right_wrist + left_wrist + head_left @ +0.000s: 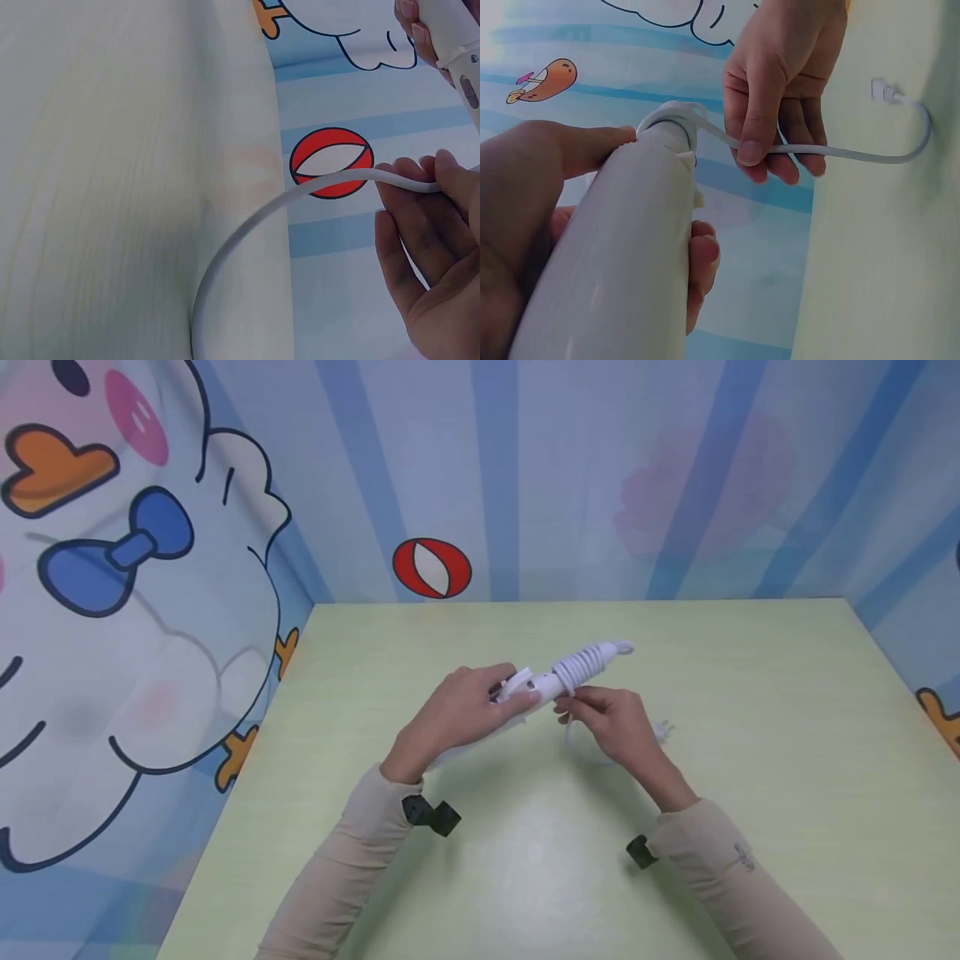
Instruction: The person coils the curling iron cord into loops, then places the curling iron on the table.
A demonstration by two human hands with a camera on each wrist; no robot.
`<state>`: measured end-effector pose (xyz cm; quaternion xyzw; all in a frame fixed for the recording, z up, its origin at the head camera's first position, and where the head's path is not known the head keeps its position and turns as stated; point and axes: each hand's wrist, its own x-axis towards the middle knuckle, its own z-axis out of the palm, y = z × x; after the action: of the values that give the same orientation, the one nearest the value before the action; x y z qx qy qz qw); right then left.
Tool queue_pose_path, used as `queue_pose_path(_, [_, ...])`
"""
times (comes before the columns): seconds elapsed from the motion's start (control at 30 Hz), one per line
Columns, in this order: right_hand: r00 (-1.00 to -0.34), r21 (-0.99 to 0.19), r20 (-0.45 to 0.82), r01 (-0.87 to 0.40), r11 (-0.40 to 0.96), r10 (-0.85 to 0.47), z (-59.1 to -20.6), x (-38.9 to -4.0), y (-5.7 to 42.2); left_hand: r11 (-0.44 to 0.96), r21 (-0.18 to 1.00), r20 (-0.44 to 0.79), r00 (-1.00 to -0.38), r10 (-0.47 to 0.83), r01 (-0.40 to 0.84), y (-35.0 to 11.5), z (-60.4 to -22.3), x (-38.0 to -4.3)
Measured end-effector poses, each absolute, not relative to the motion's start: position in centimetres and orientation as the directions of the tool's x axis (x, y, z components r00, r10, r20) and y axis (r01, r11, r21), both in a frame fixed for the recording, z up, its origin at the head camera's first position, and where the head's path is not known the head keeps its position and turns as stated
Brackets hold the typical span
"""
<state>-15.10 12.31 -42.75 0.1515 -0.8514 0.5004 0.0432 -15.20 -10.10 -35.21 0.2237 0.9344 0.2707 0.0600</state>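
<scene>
A white stick-shaped appliance (546, 687), which looks like a curling iron, is held tilted above the table. My left hand (465, 708) grips its body, thumb along one side and fingers round the other. Several turns of its white power cord (581, 667) wrap the handle end. Between thumb and fingers, my right hand (621, 722) pinches the cord just beside the handle, as the left wrist view also shows. From there the loose cord (247, 229) curves down to the plug (883, 90), partly behind the right hand in the head view.
The pale yellow-green table (787, 710) lies under both hands. Behind it stands a blue striped wall (570, 485) with a red-and-white ball picture (432, 568). A large cartoon bird covers the left wall (202, 693).
</scene>
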Motion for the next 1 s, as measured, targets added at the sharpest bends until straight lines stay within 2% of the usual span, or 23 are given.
queue_pose_path(0.23, [-0.934, -0.830, 0.273, -0.349, 0.436, -0.230, -42.6, -15.1, 12.5, 0.687, 0.598, -0.003, -0.856, 0.516, 0.412, -10.1, -35.1, -15.1])
queue_pose_path(0.5, [-0.893, -0.768, 0.400, -0.449, 0.457, -0.205, -41.8, -15.2, 12.9, 0.605, 0.643, -0.008, -0.786, 0.619, 0.470, -10.5, -34.7, -14.8])
queue_pose_path(0.63, [-0.872, -0.748, 0.374, -0.485, 0.453, -0.316, -41.1, -15.2, 13.2, 0.540, 0.679, -0.007, -0.731, 0.682, 0.497, -11.0, -34.4, -14.8])
queue_pose_path(0.7, [-0.810, -0.681, 0.422, -0.580, 0.447, -0.408, -40.7, -15.0, 13.2, 0.513, 0.691, -0.010, -0.702, 0.712, 0.510, -11.1, -34.2, -14.7])
queue_pose_path(0.8, [-0.627, -0.516, 0.581, -0.777, 0.361, -0.519, -40.2, -15.1, 13.1, 0.475, 0.703, -0.014, -0.657, 0.754, 0.530, -11.3, -33.9, -14.5])
queue_pose_path(0.9, [-0.478, -0.401, 0.683, -0.877, 0.263, -0.552, -39.5, -15.4, 13.2, 0.448, 0.694, -0.019, -0.608, 0.794, 0.564, -11.3, -33.8, -14.3])
queue_pose_path(1.0, [-0.469, -0.391, 0.667, -0.882, 0.264, -0.579, -38.9, -15.8, 13.6, 0.439, 0.674, -0.033, -0.569, 0.822, 0.594, -11.1, -33.7, -14.1])
